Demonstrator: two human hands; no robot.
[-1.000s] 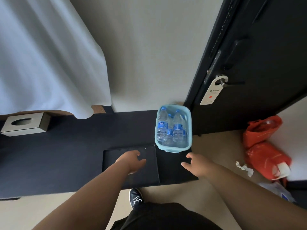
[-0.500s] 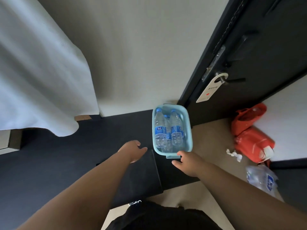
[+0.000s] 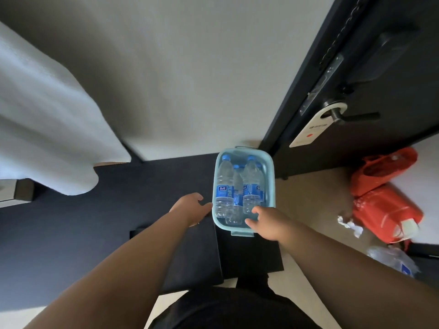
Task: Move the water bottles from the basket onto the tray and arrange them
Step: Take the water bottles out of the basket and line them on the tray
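A light blue plastic basket [image 3: 270,176] stands at the right end of a dark low table [image 3: 71,229]. Inside it lie clear water bottles with blue caps and labels: one on the left [image 3: 223,186], one on the right [image 3: 251,184], another between and beneath them [image 3: 236,200]. My right hand [image 3: 266,220] reaches over the basket's near rim, fingers spread, fingertips at the base of the right bottle. My left hand [image 3: 190,207] hovers open just left of the basket, fingertips near its left wall. A flat black tray [image 3: 190,262] lies on the table under my left forearm.
A dark door [image 3: 370,74] with a handle and a white hanger tag [image 3: 316,127] stands to the right. Red bags [image 3: 384,198], crumpled paper and a plastic pack of bottles [image 3: 396,257] lie on the floor at the right. White fabric [image 3: 42,119] hangs at the left.
Both hands have moved forward toward the basket. The right hand went from the table's front edge up over the basket's near rim. The view has shifted closer.
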